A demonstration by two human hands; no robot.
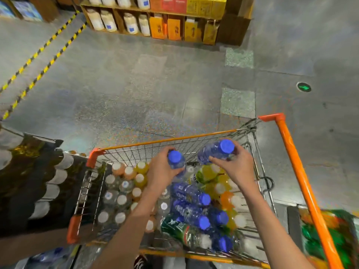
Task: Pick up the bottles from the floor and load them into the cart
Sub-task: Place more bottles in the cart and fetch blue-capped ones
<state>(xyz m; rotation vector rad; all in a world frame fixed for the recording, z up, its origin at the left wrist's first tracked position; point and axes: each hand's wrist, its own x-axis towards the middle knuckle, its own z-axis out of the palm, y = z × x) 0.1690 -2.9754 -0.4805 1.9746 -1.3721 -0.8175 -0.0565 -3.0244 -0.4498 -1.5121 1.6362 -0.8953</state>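
Observation:
An orange-framed wire cart (165, 141) stands below me, filled with several bottles. Over its far half, my left hand (162, 170) grips a blue-capped bottle (175, 160) held upright. My right hand (236, 165) holds a second blue-capped bottle (215, 151) tilted on its side near the cart's far right corner. Under the hands lie several more blue-capped bottles (191, 195), orange and yellow drink bottles (226, 200), a green-labelled bottle (179, 229), and clear white-capped bottles (116, 199) standing on the left.
The cart's orange handle (303, 187) runs down the right. A dark display of white-capped bottles (44, 183) stands close on the left. Shelves with jars and yellow boxes (155, 22) line the far side. Black-yellow floor tape (38, 59) crosses at upper left.

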